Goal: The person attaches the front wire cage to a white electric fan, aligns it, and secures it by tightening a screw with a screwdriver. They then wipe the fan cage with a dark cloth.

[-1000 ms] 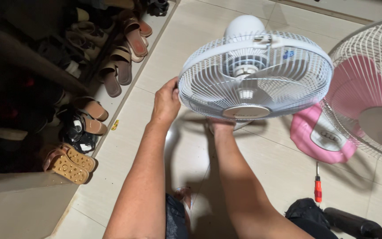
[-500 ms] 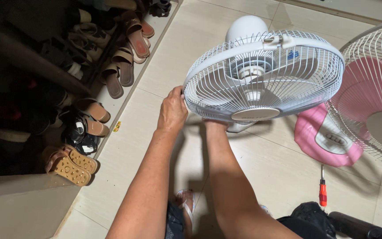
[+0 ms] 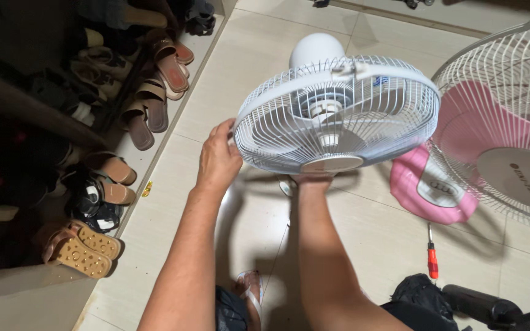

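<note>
Head view: left hand (image 3: 218, 160) is pinching the left rim of the white fan (image 3: 336, 113), grip narrow, closed on the guard wire. Right hand (image 3: 311, 179) is reaching under the near edge; its grip is hidden, can't tell. Fan is sitting ahead and right of the left grip, face tilted up toward the camera. Pink fan (image 3: 504, 141) is crowding the right side, shoe rack (image 3: 102, 110) lying further left. Red screwdriver (image 3: 432, 260) is lying on the floor (image 3: 259, 67) right of the right forearm.
</note>
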